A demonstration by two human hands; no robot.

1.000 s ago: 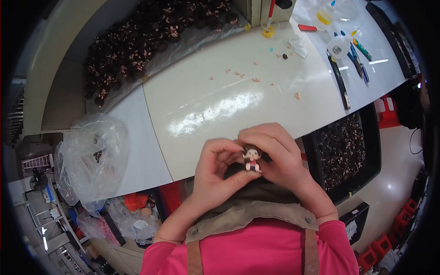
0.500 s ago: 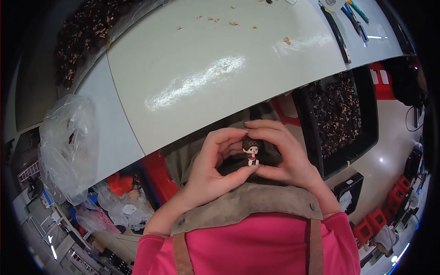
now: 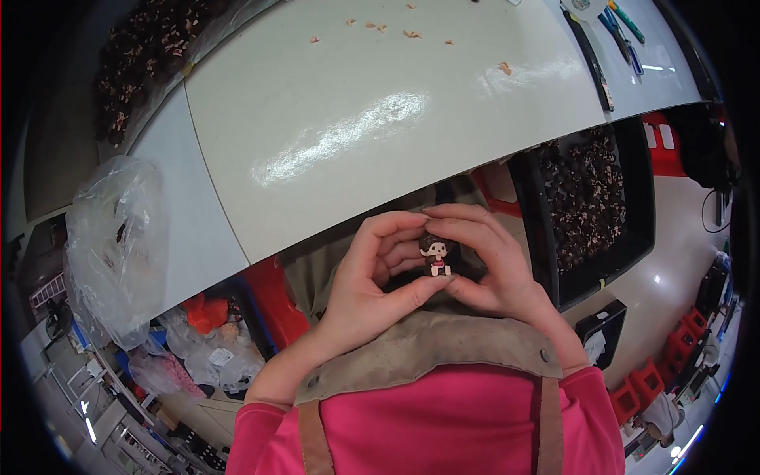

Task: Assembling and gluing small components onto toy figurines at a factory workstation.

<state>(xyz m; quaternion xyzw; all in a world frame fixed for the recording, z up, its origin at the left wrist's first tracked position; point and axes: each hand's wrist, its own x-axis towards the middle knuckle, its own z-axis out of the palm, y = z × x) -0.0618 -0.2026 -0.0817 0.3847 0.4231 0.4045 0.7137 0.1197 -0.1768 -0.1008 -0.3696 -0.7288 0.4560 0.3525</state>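
Observation:
A small figurine point(image 3: 435, 255) with dark brown hair, a pale face and a reddish top sits upright between my two hands, over my lap. My left hand point(image 3: 382, 265) curls around it from the left, its thumb at the figurine's base and its fingertips by the top of the head. From the other side my right hand point(image 3: 488, 259) closes in the same way, thumb below and fingers above. The tips of both hands meet around the figurine. Its back is hidden.
Ahead is a pale table point(image 3: 332, 111) with small scraps point(image 3: 412, 34) on it. A black crate point(image 3: 645, 229) of small dark-and-pale pieces stands at right, a pile of similar pieces point(image 3: 142, 59) at far left. A clear plastic bag point(image 3: 119, 245) hangs over the left edge. Pens point(image 3: 621, 36) lie far right.
The figurine has tipped and turned slightly between my fingers, so its face and feet show more. Both hands keep nearly the same place. The view has shifted a little.

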